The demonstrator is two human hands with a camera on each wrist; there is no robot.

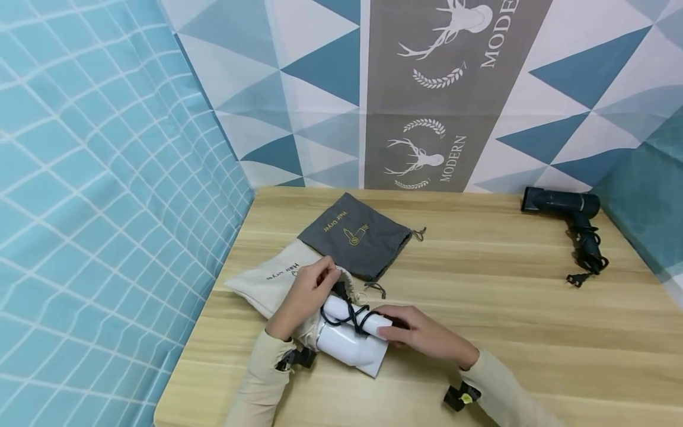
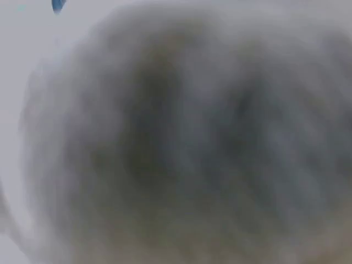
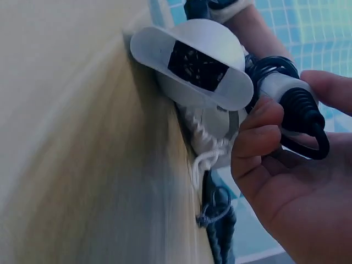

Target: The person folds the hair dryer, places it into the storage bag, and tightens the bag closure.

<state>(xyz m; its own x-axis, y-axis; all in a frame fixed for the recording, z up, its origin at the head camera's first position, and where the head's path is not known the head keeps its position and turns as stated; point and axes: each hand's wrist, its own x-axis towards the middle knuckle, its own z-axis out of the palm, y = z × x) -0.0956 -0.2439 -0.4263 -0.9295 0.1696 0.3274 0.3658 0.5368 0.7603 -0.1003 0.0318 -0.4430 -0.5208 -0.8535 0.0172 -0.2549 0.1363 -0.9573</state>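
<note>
A white hair dryer (image 1: 341,345) lies partly inside a cream drawstring bag (image 1: 269,283) near the table's front. Its handle (image 1: 363,320) is folded alongside the barrel, with black cord (image 1: 352,317) wound around it. My right hand (image 1: 421,333) grips the end of the handle between thumb and fingers. In the right wrist view the flat nozzle (image 3: 148,47) faces the camera, and the fingers sit by the black cord sleeve (image 3: 300,110). At the bag's mouth, my left hand (image 1: 306,290) pinches the upper edge with curled fingers. The left wrist view is a close blur.
A dark grey drawstring bag (image 1: 363,237) marked Hair Dryer lies flat behind, overlapping the cream bag. At the back right of the wooden table (image 1: 480,261) rests a black hair dryer (image 1: 560,203), its cord wound around the handle. A blue checked cloth (image 1: 107,178) hangs at left.
</note>
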